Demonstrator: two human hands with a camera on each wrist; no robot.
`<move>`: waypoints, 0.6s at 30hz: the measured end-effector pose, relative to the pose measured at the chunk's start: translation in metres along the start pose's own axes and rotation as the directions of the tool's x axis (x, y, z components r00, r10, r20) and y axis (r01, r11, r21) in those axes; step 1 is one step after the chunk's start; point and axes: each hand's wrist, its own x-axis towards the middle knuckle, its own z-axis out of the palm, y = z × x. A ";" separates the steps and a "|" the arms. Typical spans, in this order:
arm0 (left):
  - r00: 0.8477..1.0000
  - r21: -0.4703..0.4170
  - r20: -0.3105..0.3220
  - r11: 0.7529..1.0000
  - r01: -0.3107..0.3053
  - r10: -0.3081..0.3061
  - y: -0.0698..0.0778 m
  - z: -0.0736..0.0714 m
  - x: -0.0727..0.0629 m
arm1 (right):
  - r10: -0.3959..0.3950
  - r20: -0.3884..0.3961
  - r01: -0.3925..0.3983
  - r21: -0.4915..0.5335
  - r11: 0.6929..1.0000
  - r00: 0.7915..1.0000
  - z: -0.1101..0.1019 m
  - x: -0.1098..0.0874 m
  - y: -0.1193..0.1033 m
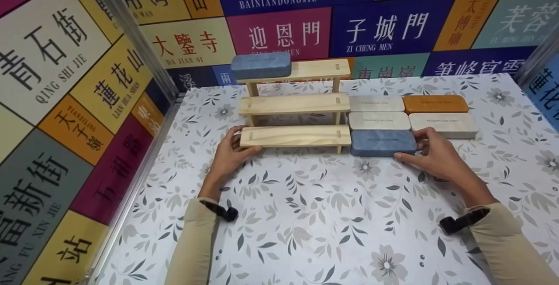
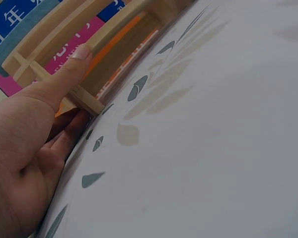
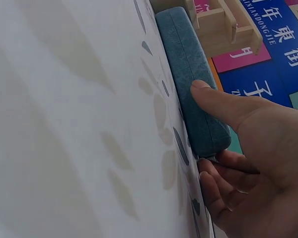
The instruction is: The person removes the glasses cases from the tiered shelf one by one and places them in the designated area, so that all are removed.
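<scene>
A three-tier wooden rack (image 1: pixel 295 137) stands at the back of the table. My left hand (image 1: pixel 232 152) grips the left end of its lowest tier, thumb along the front edge (image 2: pixel 54 89). Touching the rack's right side lies a blue glasses case (image 1: pixel 383 142), with a seam along its front. My right hand (image 1: pixel 434 154) holds that case by its right end, thumb on the front face (image 3: pixel 238 106) and the other fingers curled by its end. Another blue glasses case (image 1: pixel 261 65) rests on the left half of the top tier.
Behind the held case lie a white case (image 1: pixel 379 121), a paler case (image 1: pixel 377 103), an orange case (image 1: pixel 436 104) and another white case (image 1: pixel 443 125). A floral cloth (image 1: pixel 305 215) covers the table. Sign-printed walls (image 1: pixel 279 32) stand at the back and left.
</scene>
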 end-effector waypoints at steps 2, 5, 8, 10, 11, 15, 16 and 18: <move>1.000 -0.003 -0.001 1.000 0.001 -0.001 0.000 0.000 0.000 | -0.003 0.000 0.003 -0.001 1.000 1.000 0.000 -0.001 -0.001; 1.000 -0.001 0.000 1.000 -0.001 0.001 0.000 0.000 -0.001 | -0.005 -0.002 0.004 -0.008 1.000 1.000 0.001 -0.001 -0.003; 1.000 -0.001 -0.002 1.000 -0.005 0.005 0.000 0.000 -0.001 | -0.004 0.001 0.004 -0.019 1.000 1.000 0.000 -0.002 -0.005; 1.000 0.007 -0.002 1.000 -0.007 0.007 0.001 0.000 0.000 | 0.004 0.006 -0.004 -0.027 1.000 1.000 -0.001 -0.002 -0.008; 1.000 0.008 -0.003 1.000 -0.006 0.006 0.001 0.000 0.000 | 0.011 0.009 -0.011 -0.028 1.000 1.000 -0.001 -0.002 -0.010; 1.000 0.019 -0.004 1.000 -0.003 0.003 0.002 0.001 0.000 | 0.027 0.003 -0.027 -0.024 0.999 1.000 -0.004 -0.002 -0.020; 1.000 0.017 -0.005 1.000 -0.002 0.003 0.002 0.001 0.000 | 0.022 -0.009 -0.023 -0.022 1.000 1.000 -0.003 -0.002 -0.023; 1.000 0.016 -0.008 1.000 -0.005 0.005 0.002 0.000 0.000 | 0.000 -0.042 -0.001 -0.022 1.000 0.999 -0.003 -0.001 -0.028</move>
